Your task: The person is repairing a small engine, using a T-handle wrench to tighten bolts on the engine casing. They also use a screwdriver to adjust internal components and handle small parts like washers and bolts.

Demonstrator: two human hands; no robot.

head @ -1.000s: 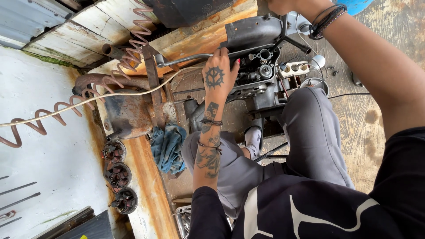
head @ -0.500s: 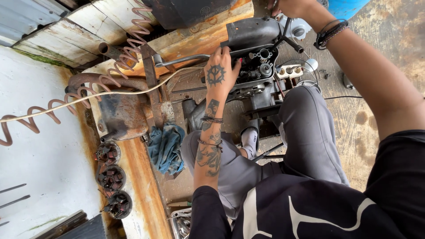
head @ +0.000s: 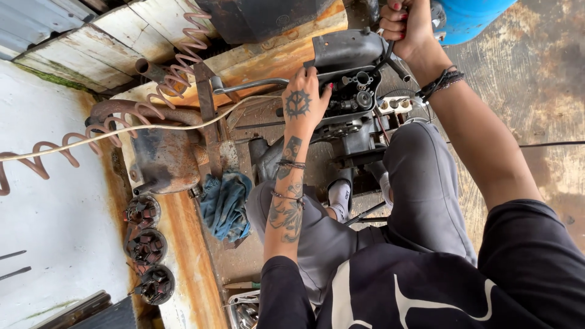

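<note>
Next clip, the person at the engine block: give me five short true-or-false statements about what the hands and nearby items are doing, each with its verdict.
1. The left hand rests on the dark engine block. True.
2. The right hand lies flat on the person's knee. False: it is raised at the top of the view, closed around a part there.
3. A blue rag lies beside the person's leg. True.
4. Three round dark metal parts sit in a row by the rusty ledge. True.
5. The coiled hose is wrapped around the left wrist. False: it lies apart, over the wooden boards.
</note>
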